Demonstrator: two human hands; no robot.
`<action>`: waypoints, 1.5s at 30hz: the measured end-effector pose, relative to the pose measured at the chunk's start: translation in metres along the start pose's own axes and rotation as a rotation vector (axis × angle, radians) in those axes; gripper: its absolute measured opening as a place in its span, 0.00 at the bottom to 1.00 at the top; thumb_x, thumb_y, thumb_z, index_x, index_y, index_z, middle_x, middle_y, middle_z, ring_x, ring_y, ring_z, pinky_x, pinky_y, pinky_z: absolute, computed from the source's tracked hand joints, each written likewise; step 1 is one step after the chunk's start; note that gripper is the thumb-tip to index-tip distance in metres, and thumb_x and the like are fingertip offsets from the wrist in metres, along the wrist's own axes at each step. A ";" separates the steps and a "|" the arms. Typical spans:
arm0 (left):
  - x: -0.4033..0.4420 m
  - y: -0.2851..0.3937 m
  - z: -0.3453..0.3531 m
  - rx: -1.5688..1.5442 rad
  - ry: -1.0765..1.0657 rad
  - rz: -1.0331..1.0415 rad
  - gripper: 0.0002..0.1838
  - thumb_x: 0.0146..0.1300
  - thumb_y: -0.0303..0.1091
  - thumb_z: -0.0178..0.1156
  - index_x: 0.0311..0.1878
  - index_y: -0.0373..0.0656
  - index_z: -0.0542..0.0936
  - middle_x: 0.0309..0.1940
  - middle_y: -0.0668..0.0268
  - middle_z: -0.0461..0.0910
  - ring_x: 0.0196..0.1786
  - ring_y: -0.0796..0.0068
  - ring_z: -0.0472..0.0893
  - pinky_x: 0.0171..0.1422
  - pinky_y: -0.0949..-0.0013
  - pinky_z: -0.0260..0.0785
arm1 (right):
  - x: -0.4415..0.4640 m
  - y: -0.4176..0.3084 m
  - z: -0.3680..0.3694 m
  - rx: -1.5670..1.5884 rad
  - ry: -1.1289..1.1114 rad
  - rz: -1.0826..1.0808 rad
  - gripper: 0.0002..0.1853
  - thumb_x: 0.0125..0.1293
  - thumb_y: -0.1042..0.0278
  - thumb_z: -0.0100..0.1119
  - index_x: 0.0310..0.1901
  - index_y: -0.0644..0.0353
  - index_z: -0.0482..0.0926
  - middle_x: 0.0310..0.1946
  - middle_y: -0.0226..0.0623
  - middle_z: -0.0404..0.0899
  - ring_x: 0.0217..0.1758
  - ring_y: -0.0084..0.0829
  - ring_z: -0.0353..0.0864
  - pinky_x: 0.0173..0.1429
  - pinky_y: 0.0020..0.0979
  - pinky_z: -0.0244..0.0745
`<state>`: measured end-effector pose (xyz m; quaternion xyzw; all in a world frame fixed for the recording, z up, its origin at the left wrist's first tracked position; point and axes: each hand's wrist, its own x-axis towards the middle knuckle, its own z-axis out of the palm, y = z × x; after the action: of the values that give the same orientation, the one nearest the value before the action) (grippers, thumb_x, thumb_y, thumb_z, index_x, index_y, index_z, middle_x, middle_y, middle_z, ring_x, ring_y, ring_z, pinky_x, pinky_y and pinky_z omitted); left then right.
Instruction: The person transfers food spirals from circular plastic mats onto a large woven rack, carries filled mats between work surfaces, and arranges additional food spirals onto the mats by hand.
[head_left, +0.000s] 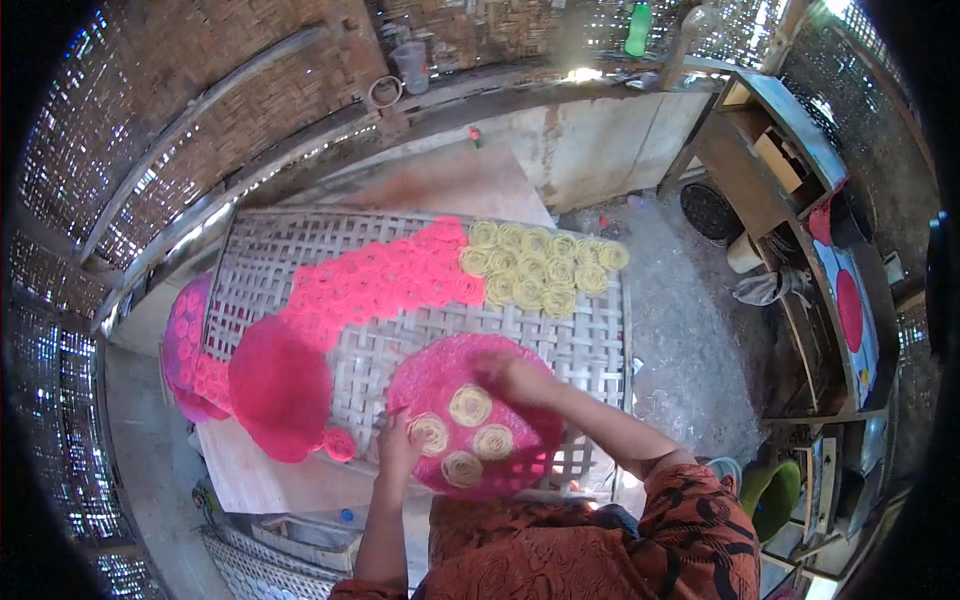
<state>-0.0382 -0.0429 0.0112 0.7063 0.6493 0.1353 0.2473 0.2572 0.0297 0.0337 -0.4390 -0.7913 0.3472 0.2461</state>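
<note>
A round pink tray (545,400) lies in front of me, with several pale yellow coiled rosettes (470,405) of thin strands on it. My left hand (400,445) is at the tray's left side, its fingers apart and touching the edge of the leftmost rosette (429,434). Over the upper right part of the tray is my right hand (512,378), smeared by motion, so its grip and anything under it cannot be made out. The tray rests on a woven bamboo rack (375,350).
Pink rosettes (400,275) and more yellow ones (545,265) cover parts of the rack. A dark pink round piece (280,390) stands at the left, near a lone pink rosette (339,444). To the right are a wooden cabinet (740,160) and a green container (772,500).
</note>
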 end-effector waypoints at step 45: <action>-0.002 0.000 0.023 -0.542 -0.275 0.089 0.16 0.58 0.28 0.61 0.49 0.39 0.73 0.40 0.58 0.81 0.41 0.67 0.82 0.45 0.67 0.74 | -0.064 0.145 -0.107 0.847 1.081 0.629 0.08 0.62 0.69 0.61 0.42 0.60 0.80 0.31 0.29 0.80 0.31 0.20 0.77 0.36 0.24 0.74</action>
<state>-0.0271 -0.0490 -0.0080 0.6541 0.5184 0.2175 0.5060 0.4393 0.0643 -0.0141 -0.6212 -0.1967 0.4118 0.6370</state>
